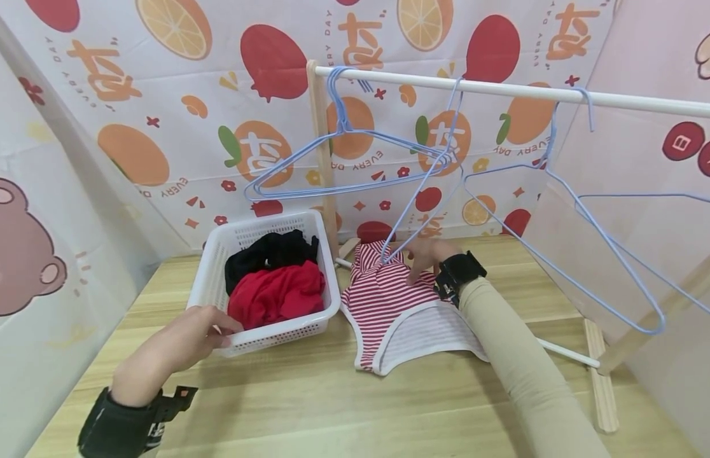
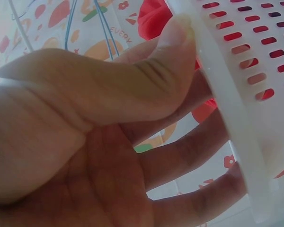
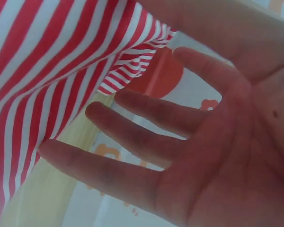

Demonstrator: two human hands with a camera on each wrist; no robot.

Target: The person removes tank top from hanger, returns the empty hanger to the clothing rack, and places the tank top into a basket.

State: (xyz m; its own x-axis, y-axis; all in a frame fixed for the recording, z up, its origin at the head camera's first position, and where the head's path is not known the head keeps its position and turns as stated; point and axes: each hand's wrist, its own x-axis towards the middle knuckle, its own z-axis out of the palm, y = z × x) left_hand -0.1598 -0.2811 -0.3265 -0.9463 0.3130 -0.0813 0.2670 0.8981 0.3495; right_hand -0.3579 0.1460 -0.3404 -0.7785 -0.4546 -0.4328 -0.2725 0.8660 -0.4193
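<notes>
My left hand (image 1: 186, 346) pinches the near left rim of a white perforated basket (image 1: 300, 323), its thumb over the edge and fingers on the other side, as the left wrist view shows. Inside lie a red cloth (image 1: 277, 296) and a black cloth (image 1: 269, 257). A red-and-white striped garment with white trim (image 1: 383, 292) lies on the table right of the basket. My right hand (image 3: 217, 142) is at its far right part, fingers spread and fairly straight; one fingertip appears to touch the cloth. A tilted blue hanger (image 1: 412, 197) reaches down to the garment's upper part.
A white rod (image 1: 504, 88) on wooden posts (image 1: 320, 159) spans above the table (image 1: 286, 401). Several blue hangers (image 1: 343, 130) hang together at its left, and another hanger (image 1: 612, 254) hangs at the right. A wooden foot (image 1: 601, 381) stands at the right.
</notes>
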